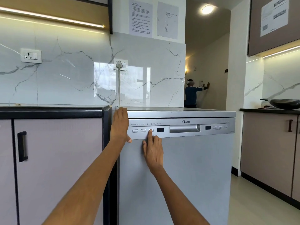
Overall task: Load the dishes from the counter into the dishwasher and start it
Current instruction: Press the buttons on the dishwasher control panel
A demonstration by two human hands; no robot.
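Dishwasher door closed; left hand flat, grasping nothing, bracing the top-left corner; right hand loosely curled, index pressing third panel button, likely start.

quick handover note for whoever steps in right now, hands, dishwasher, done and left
Left hand: flat against the dishwasher's top left corner, holding nothing.
Right hand: index fingertip on the third button from the left.
Door shut; no dishes in view, so loading looks finished.
Displays are dark, so it does not look started yet.
Left: confirm the cycle starts.
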